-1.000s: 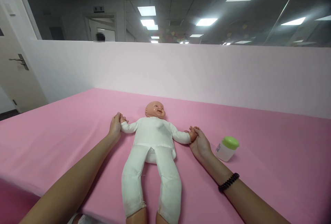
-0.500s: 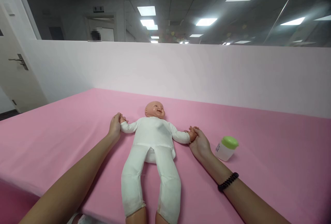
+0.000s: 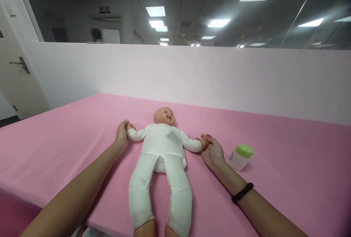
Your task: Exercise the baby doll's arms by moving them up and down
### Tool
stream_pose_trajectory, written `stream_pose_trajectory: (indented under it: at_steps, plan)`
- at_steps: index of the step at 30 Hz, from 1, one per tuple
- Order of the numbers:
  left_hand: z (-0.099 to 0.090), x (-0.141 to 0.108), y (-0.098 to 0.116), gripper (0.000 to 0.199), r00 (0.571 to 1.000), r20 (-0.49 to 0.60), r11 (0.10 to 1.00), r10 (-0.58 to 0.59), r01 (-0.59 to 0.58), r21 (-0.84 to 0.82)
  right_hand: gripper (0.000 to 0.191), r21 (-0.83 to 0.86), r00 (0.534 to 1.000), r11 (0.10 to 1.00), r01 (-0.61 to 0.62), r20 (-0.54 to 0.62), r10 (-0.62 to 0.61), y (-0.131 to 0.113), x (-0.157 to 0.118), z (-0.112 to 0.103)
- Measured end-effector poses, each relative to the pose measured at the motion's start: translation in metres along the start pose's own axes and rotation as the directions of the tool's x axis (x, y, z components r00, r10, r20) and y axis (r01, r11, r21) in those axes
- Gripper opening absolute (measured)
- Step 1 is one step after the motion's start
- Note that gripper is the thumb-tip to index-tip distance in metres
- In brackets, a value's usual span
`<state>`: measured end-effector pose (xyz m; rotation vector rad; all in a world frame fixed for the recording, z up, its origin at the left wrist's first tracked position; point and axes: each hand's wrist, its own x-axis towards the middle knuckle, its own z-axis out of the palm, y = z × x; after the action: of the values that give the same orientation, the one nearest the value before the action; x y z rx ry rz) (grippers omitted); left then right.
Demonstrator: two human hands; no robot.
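A baby doll (image 3: 161, 145) in a white cloth suit lies on its back on a pink padded surface (image 3: 55, 156), its plastic face upward and its arms spread. My left hand (image 3: 121, 134) wraps around the doll's plastic hand on the left side. On the other side, my right hand (image 3: 212, 153) grips the doll's other hand, with a black beaded bracelet (image 3: 242, 192) on that wrist. Just right of my right hand stands a small plastic bottle (image 3: 240, 157) with a green lid, untouched.
A white low wall (image 3: 192, 76) runs along the far side of the pink surface. A door with a lever handle (image 3: 19, 65) is at the left. Beyond a glass partition, a distant person (image 3: 96, 35) stands near a doorway.
The distant person has moved left. My hands and the doll have hardly moved.
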<state>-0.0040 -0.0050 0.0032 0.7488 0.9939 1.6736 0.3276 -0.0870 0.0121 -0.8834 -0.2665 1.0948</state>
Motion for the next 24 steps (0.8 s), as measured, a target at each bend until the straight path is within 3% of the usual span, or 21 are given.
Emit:
stream_pose_trajectory:
  at_steps: [7,11,15,24]
  plan:
    - [-0.0005,0.0019,-0.0007,0.025,1.000,0.005,0.998,0.025,-0.025,0.058,0.009,-0.016,1.000,1.000,0.008,0.003,-0.008,0.0015,0.0022,-0.0005]
    - [-0.0001,0.0002,0.0003,0.021,0.999,-0.034,1.000,-0.013,0.013,-0.014,0.008,0.005,1.000,1.000,0.008,-0.024,-0.007,0.0013,0.0017,0.0010]
    - [0.0003,-0.0019,0.0011,0.017,1.000,-0.004,0.997,-0.021,0.020,-0.068,0.011,-0.011,1.000,1.000,0.000,-0.012,0.000,0.0003,-0.0011,0.0016]
    - [0.0005,0.0007,0.0008,0.024,1.000,0.020,0.999,0.010,-0.011,0.042,0.009,-0.017,1.000,1.000,0.005,0.002,-0.005,0.0007,-0.0003,0.0006]
